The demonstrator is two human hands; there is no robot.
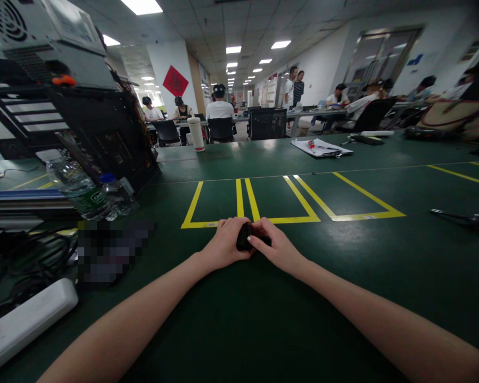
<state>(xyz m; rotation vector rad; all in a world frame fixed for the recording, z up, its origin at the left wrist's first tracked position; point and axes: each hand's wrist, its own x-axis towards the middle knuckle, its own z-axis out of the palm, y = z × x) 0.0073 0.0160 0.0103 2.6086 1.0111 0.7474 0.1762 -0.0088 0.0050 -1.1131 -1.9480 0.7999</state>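
A small black object (244, 238) sits between my two hands, low over the green table (255, 319); its kind is not clear. My left hand (227, 239) wraps around its left side, fingers curled over the far edge. From the right, my right hand (274, 243) closes on it, with the thumb pressed to the near face and the fingertips over the top. The fingers cover much of the object. Just beyond the hands, yellow tape (299, 219) marks out several rectangles on the tabletop.
Left: computer cases (99, 138), plastic bottles (74, 183), cables (35, 266) and a white power strip (32, 324). Far side: a white cup (196, 134) and a clipboard with papers (321, 148). A screwdriver-like tool (463, 217) lies right. People sit at tables behind.
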